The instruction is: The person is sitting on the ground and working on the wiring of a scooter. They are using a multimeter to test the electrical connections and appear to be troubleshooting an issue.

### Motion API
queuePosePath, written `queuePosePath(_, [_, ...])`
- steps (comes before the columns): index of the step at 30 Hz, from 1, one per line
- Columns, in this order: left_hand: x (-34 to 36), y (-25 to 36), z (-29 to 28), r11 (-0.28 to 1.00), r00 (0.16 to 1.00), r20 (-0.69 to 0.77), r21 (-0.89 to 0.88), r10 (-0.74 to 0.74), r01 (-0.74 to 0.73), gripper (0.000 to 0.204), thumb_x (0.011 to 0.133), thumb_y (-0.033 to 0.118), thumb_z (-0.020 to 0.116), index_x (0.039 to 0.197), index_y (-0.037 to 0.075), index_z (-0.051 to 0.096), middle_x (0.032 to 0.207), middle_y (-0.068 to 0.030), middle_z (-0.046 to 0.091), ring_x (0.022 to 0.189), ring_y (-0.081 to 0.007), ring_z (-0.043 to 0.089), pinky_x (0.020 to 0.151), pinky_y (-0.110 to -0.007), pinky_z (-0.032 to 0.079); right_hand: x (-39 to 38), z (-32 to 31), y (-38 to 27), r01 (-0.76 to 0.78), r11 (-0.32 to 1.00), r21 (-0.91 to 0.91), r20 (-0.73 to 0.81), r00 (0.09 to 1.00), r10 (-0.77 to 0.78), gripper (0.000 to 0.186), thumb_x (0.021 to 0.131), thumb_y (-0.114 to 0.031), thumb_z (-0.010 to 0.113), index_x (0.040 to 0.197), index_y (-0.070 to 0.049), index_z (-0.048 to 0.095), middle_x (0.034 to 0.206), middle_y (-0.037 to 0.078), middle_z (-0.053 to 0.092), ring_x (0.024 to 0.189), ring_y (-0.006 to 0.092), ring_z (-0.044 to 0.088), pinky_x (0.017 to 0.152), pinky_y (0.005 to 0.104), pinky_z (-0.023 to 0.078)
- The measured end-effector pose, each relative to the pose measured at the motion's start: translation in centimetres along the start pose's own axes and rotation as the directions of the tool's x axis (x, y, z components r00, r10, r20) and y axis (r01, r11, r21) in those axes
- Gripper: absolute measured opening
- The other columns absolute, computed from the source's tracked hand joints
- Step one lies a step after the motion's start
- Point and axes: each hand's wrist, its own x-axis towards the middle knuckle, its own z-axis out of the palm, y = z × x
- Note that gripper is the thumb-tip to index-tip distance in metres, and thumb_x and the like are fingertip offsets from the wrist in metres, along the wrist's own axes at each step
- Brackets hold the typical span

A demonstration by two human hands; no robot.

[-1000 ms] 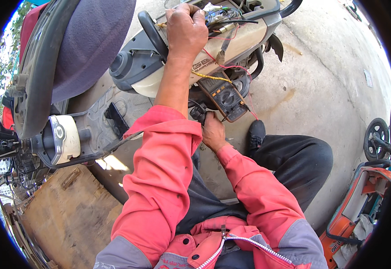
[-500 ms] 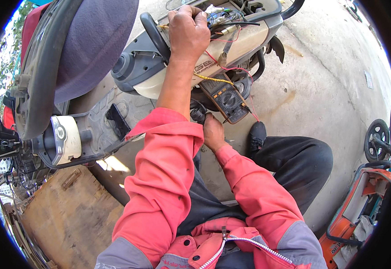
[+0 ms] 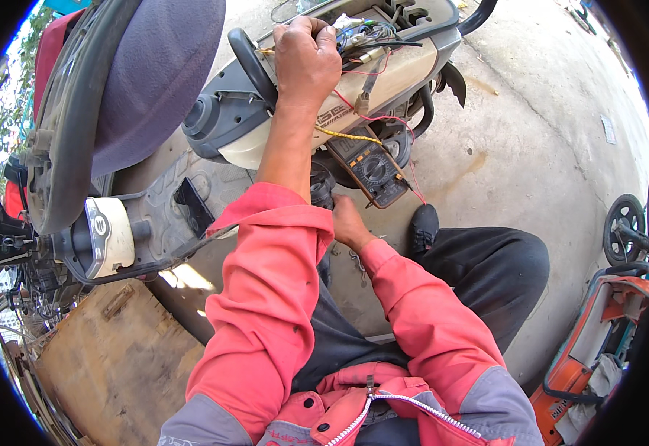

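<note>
The wire bundle point(image 3: 370, 35), one tangle with too many strands to count, lies at the near edge of the open compartment at the rear end of the scooter point(image 3: 402, 80). The left hand point(image 3: 307, 63) is beside it, fingers curled; the fingertips are hidden, so I cannot tell how tightly they close or on what. It is where it was half a second ago. The right hand point(image 3: 350, 224) has slipped slightly lower beside a dark part point(image 3: 321, 186) below the scooter's near side; its fingers are partly hidden, and I cannot tell their opening or grip.

One meter point(image 3: 374, 171) sits tilted against that near side, unchanged. One yellow wire point(image 3: 347, 134) runs to its upper end; red wire point(image 3: 375, 117) loops past its right.

Farther out, one raised seat point(image 3: 157, 82) stands over the scooter's middle. Around the scooter are one shoe point(image 3: 424, 227), one wooden board point(image 3: 120, 357), one orange frame point(image 3: 566, 372) and one loose wheel point(image 3: 625, 229).
</note>
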Motion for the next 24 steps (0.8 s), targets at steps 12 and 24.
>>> queuePosePath(12, [-0.1,0.2,0.0,1.000,1.000,-0.008,-0.005,0.015,-0.015,0.017,0.089,0.014,0.064,0.090,-0.003,0.070,0.087,-0.0203,0.067,0.099,-0.0361,0.057,0.089,-0.045,0.047,1.2,0.4,-0.4,-0.119,0.948,0.295,0.135,0.987,0.082,0.030,0.080,-0.022,0.068,0.088,0.006,0.063,0.073,0.006,0.063,0.065,0.0133,0.057,0.059,0.0338,0.048])
queuePosePath(24, [0.1,-0.1,0.3,1.000,1.000,-0.004,0.005,0.002,-0.002,0.018,0.089,0.014,0.064,0.090,-0.002,0.070,0.087,-0.0209,0.067,0.098,-0.0366,0.057,0.088,-0.045,0.048,1.0,-1.4,-3.8,-0.284,0.916,0.285,0.161,0.956,0.246,0.030,0.081,-0.020,0.065,0.095,0.007,0.060,0.072,0.006,0.061,0.063,0.0129,0.058,0.056,0.0323,0.048])
